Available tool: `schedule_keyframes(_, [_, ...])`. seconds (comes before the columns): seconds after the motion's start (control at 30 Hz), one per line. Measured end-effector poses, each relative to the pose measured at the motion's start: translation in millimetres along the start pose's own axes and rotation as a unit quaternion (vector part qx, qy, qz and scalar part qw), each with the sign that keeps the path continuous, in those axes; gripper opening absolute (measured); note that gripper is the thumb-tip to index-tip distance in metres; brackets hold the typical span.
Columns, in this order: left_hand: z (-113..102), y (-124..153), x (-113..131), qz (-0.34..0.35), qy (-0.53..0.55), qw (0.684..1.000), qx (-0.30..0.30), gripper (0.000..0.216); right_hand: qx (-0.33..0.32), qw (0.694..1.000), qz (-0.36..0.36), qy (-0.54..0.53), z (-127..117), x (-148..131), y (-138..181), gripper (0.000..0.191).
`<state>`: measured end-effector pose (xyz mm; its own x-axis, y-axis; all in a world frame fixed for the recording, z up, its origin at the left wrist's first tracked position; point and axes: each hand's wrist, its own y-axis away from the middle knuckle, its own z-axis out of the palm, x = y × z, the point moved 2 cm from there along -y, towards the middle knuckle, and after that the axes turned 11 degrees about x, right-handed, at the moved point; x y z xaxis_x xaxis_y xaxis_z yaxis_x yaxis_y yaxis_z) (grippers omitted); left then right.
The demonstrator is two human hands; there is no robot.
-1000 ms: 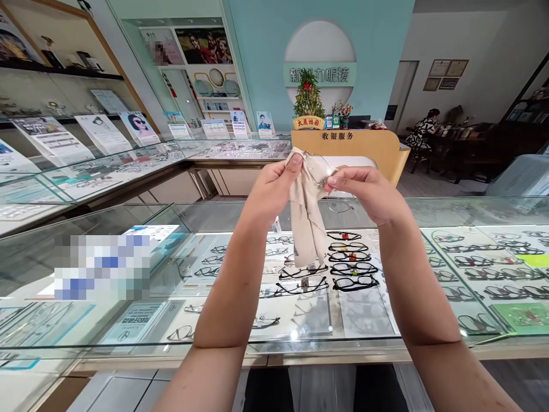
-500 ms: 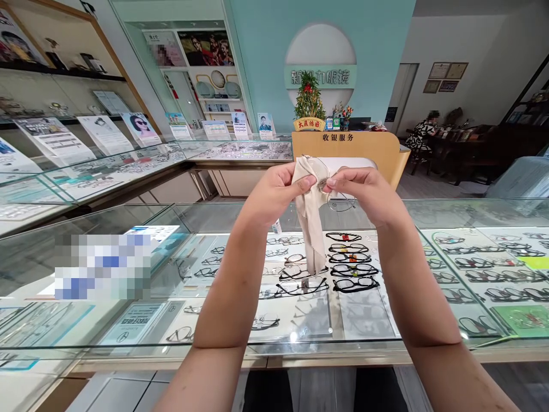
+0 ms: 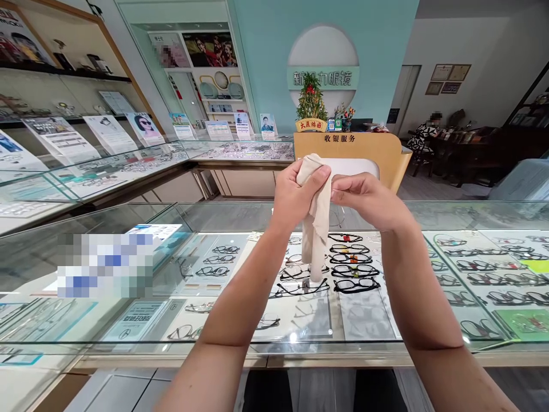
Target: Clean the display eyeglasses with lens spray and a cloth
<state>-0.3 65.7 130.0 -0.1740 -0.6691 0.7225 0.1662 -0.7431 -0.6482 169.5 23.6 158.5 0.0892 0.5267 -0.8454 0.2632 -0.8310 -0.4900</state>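
Glass tops the long case [image 3: 214,361] nearest the person. Beyond the case stands a desk [image 3: 360,146] marked 收银服务; farther beyond it, a sign [image 3: 328,79] reads 新, one part-hidden character, then 力眼镜. Also beyond the case, a plaque [image 3: 311,125] says 大展鸿图. Above the case hangs a beige cloth [image 3: 315,223], gripped between thumb and fingers of the left hand [image 3: 295,197]. Likewise above the case, the right hand [image 3: 364,197] pinches wire glasses [image 3: 338,216], mostly hidden, one faint rim showing beneath its fingers.
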Motion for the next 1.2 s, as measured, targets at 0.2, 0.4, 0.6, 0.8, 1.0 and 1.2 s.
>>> schedule_keyframes(0.2, [-10.5, -9.3, 0.1, -0.099, 0.043, 0.994, -0.035, 0.054, 0.066, 0.997, 0.001, -0.032, -0.8, 8.5, -4.1, 0.032])
schedule_keyframes(0.4, [-11.9, -12.5, -1.8, -0.113, 0.082, 0.989, -0.05, 0.049, 0.099, 0.994, -0.005, -0.037, 0.8, 15.9, -6.7, 0.024])
schedule_keyframes(0.6, [-4.0, -7.8, 4.0, -0.094, 0.056, 0.988, -0.112, 0.055, 0.086, 0.992, 0.026, -0.086, 2.5, 18.7, -8.9, 0.025])
schedule_keyframes(0.8, [5.9, -1.5, -3.8, -0.034, 0.054, 0.998, -0.02, 0.059, 0.056, 0.994, 0.036, -0.092, 3.8, 14.8, -6.4, 0.032])
schedule_keyframes(1.0, [9.7, 5.2, 0.1, -0.007, 0.035, 0.998, 0.057, 0.062, 0.034, 0.997, 0.012, -0.064, 12.4, 7.6, -2.7, 0.037])
schedule_keyframes(1.2, [-0.2, -2.9, 4.3, -0.052, 0.041, 0.997, -0.043, 0.06, 0.061, 0.994, 0.009, -0.087, -4.0, 6.0, -1.1, 0.026])
